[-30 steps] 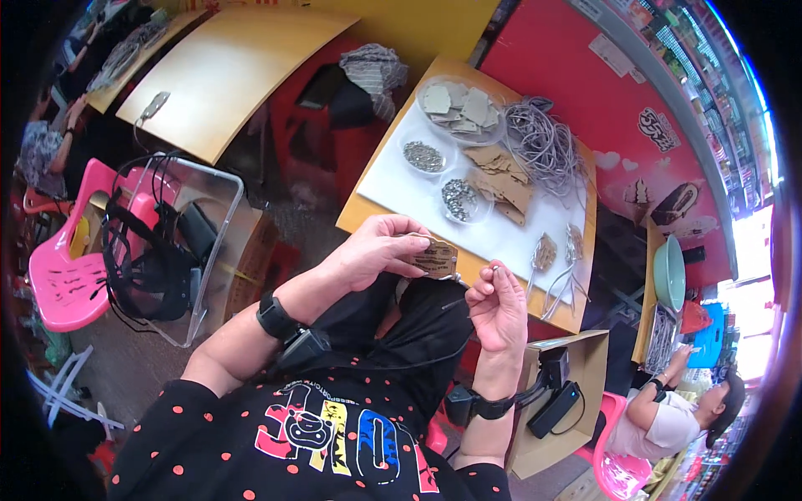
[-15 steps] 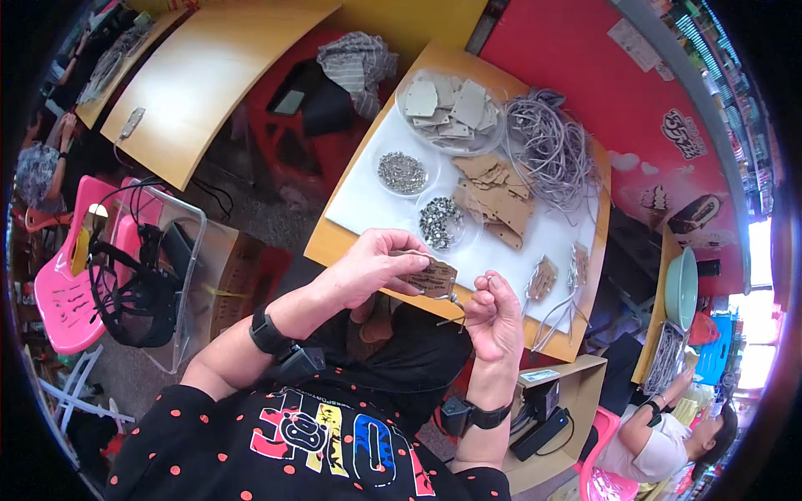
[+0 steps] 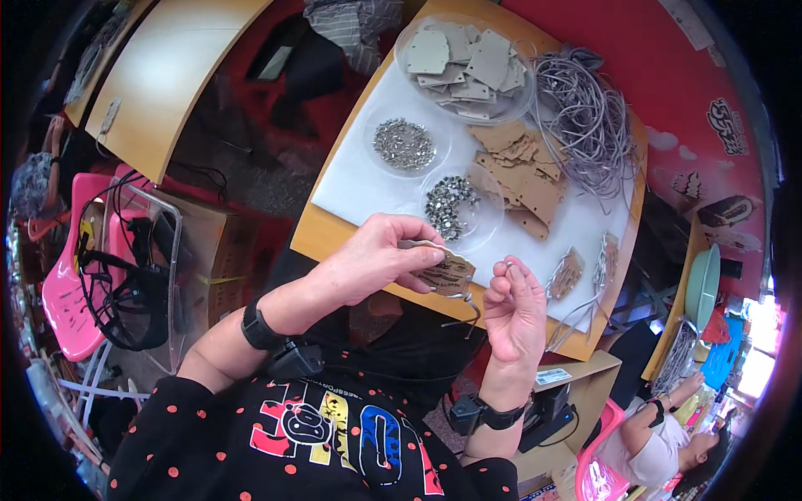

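In my left hand [image 3: 376, 263] is a flat brown tag [image 3: 453, 274] with dark print, pinched between thumb and fingers over the table's near edge. A grey cord [image 3: 473, 313] hangs from the tag's right end. Just right of it, apart from the tag, my right hand [image 3: 514, 317] is closed in an upright pinch. A tiny greyish thing shows at its fingertips, too small to name. Beyond the left hand lie small metal studs [image 3: 449, 204] in a clear round dish. Two corded brown tags [image 3: 565, 275] rest right of my right hand.
Small silver metal parts [image 3: 403, 144] fill another dish. A larger clear tub [image 3: 403, 71] holds off-white plates. Brown plates [image 3: 535, 196] lie stacked beside a grey cord heap [image 3: 589, 117]. An open cardboard box [image 3: 597, 367] stands at the lower right; a person [image 3: 647, 438] sits beyond.
My view has shifted, so the table appears larger and the dishes sit differently in the picture. The right hand stays pinched beside the tag, its fingertips now pointing up. The left hand keeps its hold.
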Demonstrator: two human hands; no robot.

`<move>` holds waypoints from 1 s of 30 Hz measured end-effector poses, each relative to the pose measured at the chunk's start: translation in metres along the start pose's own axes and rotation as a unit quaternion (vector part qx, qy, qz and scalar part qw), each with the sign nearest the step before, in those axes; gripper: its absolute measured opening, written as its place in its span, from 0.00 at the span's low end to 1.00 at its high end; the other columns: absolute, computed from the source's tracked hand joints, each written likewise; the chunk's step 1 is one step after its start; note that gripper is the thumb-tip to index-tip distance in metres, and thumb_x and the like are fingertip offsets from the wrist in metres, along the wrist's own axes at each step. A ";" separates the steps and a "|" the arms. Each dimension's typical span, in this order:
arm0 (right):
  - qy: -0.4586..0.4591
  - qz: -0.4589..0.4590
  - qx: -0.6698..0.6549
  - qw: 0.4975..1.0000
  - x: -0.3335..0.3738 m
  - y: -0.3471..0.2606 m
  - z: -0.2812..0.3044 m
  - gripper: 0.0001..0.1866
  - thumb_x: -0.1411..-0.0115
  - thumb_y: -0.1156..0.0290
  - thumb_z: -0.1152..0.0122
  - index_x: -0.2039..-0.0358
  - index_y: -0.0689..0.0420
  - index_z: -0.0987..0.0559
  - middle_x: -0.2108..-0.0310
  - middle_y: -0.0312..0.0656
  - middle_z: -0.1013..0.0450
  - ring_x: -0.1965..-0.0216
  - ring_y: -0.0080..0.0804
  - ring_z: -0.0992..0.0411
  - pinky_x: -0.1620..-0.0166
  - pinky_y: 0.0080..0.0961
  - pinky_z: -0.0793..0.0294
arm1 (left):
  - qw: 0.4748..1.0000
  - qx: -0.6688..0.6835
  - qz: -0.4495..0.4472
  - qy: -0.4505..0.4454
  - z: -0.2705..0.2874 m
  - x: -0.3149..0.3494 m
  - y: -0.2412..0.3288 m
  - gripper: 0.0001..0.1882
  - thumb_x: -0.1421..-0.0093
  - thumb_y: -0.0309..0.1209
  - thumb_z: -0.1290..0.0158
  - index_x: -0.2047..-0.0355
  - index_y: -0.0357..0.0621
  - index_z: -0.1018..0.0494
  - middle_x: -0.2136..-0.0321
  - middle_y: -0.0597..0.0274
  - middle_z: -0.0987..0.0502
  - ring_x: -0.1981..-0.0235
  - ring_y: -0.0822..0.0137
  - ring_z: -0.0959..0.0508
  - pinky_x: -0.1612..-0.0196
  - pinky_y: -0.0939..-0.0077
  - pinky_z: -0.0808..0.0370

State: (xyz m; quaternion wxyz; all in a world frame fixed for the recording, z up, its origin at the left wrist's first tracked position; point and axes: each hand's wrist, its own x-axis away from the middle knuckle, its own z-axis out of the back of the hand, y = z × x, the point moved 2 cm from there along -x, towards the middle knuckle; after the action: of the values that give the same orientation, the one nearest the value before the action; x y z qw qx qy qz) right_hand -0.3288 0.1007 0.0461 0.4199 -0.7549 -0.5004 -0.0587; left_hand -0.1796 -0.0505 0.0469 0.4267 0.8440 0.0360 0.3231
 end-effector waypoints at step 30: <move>-0.042 0.282 0.505 0.815 0.032 0.012 -0.038 0.08 0.55 0.81 0.29 0.72 0.59 0.18 0.62 0.38 0.30 0.57 0.28 0.32 0.50 0.24 0.36 | 0.995 -0.042 -0.092 -0.007 -0.026 0.041 0.003 0.08 0.36 0.26 0.49 0.60 0.32 0.26 0.68 0.63 0.22 0.64 0.77 0.23 0.62 0.83 0.24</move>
State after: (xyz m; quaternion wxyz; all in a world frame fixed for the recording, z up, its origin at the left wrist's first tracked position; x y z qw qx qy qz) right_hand -0.2909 0.0953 0.0796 0.7188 -0.5466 -0.2422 0.3550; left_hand -0.1629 -0.0208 0.0812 0.4896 0.8209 0.0971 0.2775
